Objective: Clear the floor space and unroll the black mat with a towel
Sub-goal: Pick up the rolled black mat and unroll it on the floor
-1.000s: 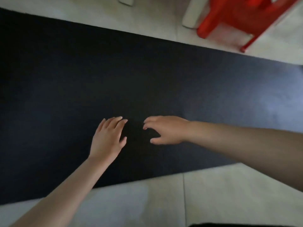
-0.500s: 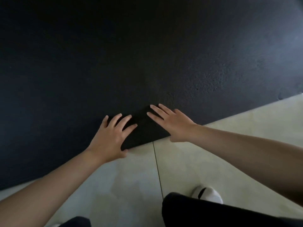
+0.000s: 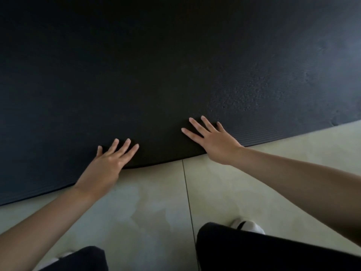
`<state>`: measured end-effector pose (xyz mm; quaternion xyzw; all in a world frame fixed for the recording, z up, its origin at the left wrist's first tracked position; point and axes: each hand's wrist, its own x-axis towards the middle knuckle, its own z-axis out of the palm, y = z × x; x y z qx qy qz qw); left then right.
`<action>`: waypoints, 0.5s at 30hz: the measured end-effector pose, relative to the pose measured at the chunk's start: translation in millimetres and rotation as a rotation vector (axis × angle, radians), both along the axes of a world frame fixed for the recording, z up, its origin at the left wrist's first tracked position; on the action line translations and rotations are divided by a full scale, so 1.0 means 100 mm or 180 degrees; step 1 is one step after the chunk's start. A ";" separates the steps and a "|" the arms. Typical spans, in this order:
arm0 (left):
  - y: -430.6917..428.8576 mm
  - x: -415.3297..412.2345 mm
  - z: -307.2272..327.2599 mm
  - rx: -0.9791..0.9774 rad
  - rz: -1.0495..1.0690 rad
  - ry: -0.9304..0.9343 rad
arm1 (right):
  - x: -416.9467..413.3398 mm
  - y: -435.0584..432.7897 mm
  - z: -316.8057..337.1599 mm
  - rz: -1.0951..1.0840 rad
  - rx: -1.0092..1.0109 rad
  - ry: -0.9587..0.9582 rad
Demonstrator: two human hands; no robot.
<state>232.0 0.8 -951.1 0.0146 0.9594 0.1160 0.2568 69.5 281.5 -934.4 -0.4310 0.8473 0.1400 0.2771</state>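
No writing or brand can be read anywhere. The black mat [image 3: 156, 65] lies unrolled and flat on the pale tiled floor [image 3: 156, 208]; its surface has fine ribs and small dimples toward the right. The left hand [image 3: 106, 165] and the right hand [image 3: 213, 141] are both spread, fingers apart, palms flat on the near edge of the mat.

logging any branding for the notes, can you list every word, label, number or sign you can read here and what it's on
None: no readable text anywhere in this view.
black mat: only ribbed and pebbled texture, no logo or label.
floor tiles: plain, unmarked.
white shoe: one dark mark, too small to read as a brand.
left hand and right hand: bare, lying flat at the mat's near edge.
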 end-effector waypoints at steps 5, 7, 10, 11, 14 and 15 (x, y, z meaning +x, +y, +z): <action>-0.46 0.61 -0.08 -0.0264 -0.0048 0.0120 | 0.46 -0.41 -0.06 0.0339 -0.0117 -0.0214; -0.61 0.84 -0.08 -0.0393 -0.0151 0.0269 | 0.64 -0.53 -0.08 0.0412 -0.0134 -0.0234; -0.72 1.09 -0.07 -0.0604 -0.0265 0.0487 | 0.84 -0.66 -0.10 0.0491 -0.0155 -0.0220; -0.72 1.14 -0.06 -0.0648 -0.0231 0.0491 | 0.89 -0.70 -0.11 0.0508 -0.0162 -0.0208; -0.57 1.19 -0.05 -0.0651 -0.0156 0.0474 | 0.95 -0.79 -0.09 0.0477 -0.0160 -0.0207; -0.49 1.16 -0.05 -0.0607 -0.0210 0.0533 | 0.96 -0.81 -0.08 0.0461 -0.0156 -0.0205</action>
